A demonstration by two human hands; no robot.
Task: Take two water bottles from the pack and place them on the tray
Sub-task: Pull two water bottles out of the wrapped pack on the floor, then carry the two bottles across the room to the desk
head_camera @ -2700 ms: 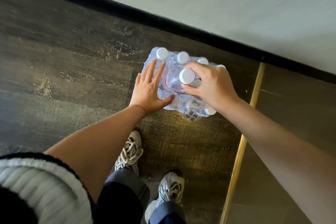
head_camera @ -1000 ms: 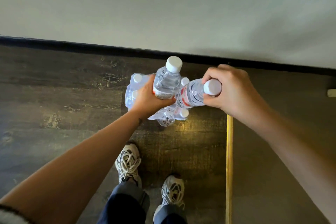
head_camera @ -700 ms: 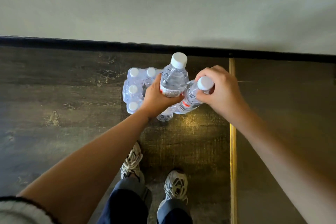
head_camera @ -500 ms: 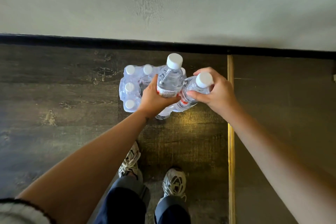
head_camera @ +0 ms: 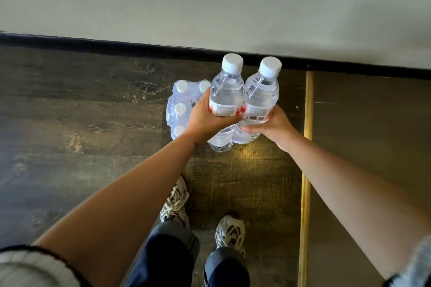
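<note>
Hands grip 2 bottles: left hand 1 bottle, right hand 1 bottle; pack below.

My left hand and the bottles hide most of the pack, so I cannot count what remains in it; the label print is too small to read; both sleeves are cut off by the lower corners.

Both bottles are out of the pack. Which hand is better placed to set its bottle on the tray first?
Neither, judging from this view: no tray is visible. The left hand and right hand each grip an upright bottle, left bottle, right bottle, side by side above the pack.
</note>
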